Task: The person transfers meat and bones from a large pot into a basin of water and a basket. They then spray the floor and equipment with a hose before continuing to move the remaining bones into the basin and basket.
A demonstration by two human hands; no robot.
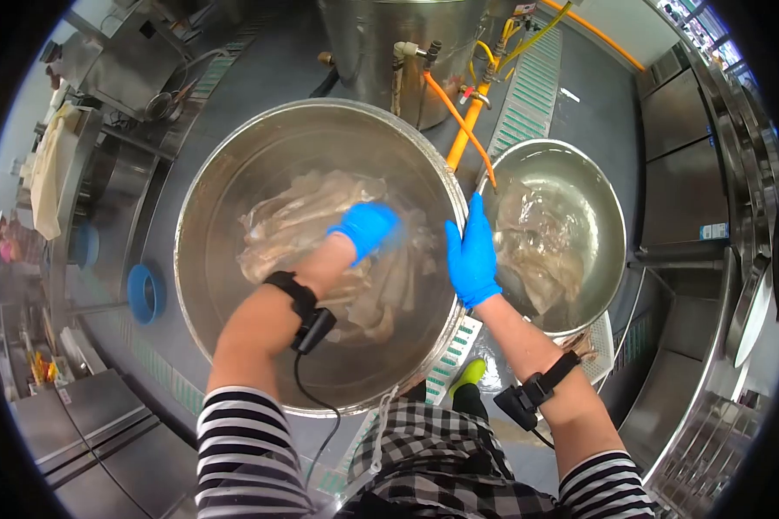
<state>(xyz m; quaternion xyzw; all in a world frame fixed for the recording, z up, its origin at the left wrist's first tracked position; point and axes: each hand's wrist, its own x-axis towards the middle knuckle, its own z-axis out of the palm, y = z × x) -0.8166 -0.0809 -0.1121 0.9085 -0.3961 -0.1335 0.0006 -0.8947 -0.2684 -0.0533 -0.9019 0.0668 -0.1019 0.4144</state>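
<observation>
My left hand (363, 232), in a blue glove, is inside the large metal pot (201, 186), over the pale, limp, skin-like pieces (307, 216) lying in cloudy water. Motion blurs its fingers, so I cannot see whether they grip a piece. In another blue glove, my right hand (473, 255) rests at the large pot's right rim, its fingers stretched out and its thumb apart. Nothing shows in it. Just to its right stands a smaller metal basin (610, 233) of water, with similar pale, translucent pieces (541, 264) in it.
An orange hose (446, 102) runs down from a tap to the basin's edge. Behind the large pot stands a tall metal vat (363, 52). A blue tub (145, 294) sits on the floor at left. Steel cabinets (684, 156) line the right side.
</observation>
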